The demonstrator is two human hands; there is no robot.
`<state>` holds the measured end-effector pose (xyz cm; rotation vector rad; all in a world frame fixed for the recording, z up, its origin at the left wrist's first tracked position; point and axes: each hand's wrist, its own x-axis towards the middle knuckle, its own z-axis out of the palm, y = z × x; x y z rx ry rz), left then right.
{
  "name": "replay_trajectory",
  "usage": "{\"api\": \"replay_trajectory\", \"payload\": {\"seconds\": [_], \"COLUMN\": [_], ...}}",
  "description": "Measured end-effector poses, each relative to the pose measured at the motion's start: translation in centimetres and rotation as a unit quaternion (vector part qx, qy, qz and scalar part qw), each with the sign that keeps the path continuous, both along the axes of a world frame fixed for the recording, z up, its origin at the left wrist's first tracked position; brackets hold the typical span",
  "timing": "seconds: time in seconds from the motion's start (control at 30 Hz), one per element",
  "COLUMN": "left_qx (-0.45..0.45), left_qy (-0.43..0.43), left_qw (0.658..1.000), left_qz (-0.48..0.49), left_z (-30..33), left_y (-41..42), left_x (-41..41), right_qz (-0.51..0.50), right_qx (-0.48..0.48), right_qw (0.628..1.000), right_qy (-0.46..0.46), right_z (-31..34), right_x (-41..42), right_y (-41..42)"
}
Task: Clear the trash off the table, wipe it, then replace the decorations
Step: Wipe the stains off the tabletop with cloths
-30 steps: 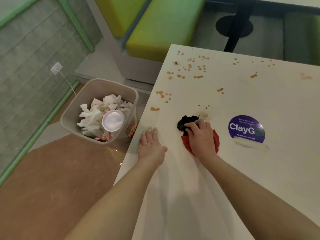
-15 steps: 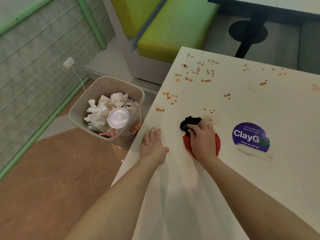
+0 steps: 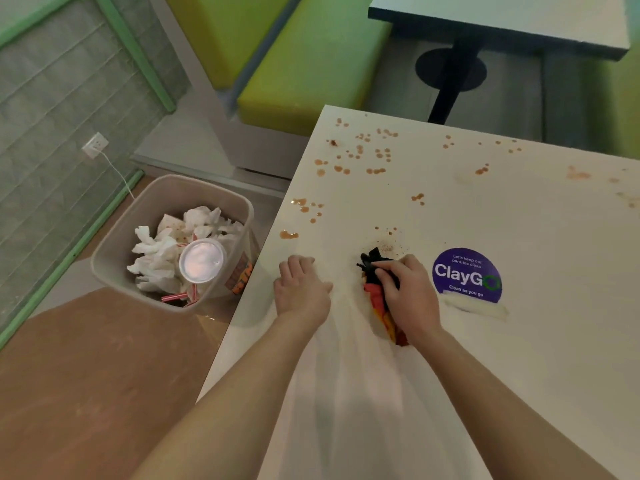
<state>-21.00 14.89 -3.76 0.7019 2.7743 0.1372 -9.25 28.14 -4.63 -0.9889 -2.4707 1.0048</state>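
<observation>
Bench (image 3: 519, 341): white top, spotted with brown sauce drops (image 3: 360, 157) across its far-left part and along the far edge; a smaller speckled patch just beyond the cloth; purple round sticker (image 3: 465, 276) reading "ClayGo", with a pale strip of residue just below it
Right hand (image 3: 405, 299): palm down on the bench, fingers curled over and gripping a crumpled cloth (image 3: 375, 292), black at the far end, red and orange toward the wrist; cloth lies on the bench top just left of the sticker, near the speckled patch
Left hand (image 3: 301, 289): resting flat on the bench near its left edge, fingers straight and together, holding nothing; well clear of the cloth
Bin (image 3: 117, 251): beige, on the floor just beside the bench's left edge; holds crumpled white napkins (image 3: 156, 251), a cup with a clear lid (image 3: 201, 260), red-and-white striped straws (image 3: 180, 296)
Surroundings: green-yellow padded seat (image 3: 311, 71) beyond the bench; second table on a black pedestal (image 3: 453, 81) at top right; wall socket (image 3: 95, 144) with a white cable; brown floor at lower left
</observation>
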Motion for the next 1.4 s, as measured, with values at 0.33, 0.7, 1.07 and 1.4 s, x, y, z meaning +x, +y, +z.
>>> {"api": "replay_trajectory", "payload": {"seconds": [0.33,0.7,1.07,1.4], "left_qx": [-0.067,-0.101,-0.102,-0.116], "left_qy": [-0.037,-0.024,-0.018,-0.027], "left_qw": [0.997,0.995,0.995,0.993], "left_qz": [0.012,-0.002,-0.011,-0.002], "left_z": [-1.0,-1.0,-1.3,-1.0], "left_y": [3.4,3.7,3.8,4.0], "left_x": [-0.6,-0.6,-0.7,-0.9], "right_qz": [-0.156,0.053,-0.058,0.166], "right_qx": [-0.356,0.015,0.056,0.216], "right_qw": [0.919,0.995,0.996,0.962], "right_qy": [0.074,-0.079,-0.027,-0.004], "right_z": [3.2,-1.3,-3.0,-4.7], "right_x": [-0.3,0.6,-2.3,-1.8], "right_y": [8.2,6.6,10.8,7.2]}}
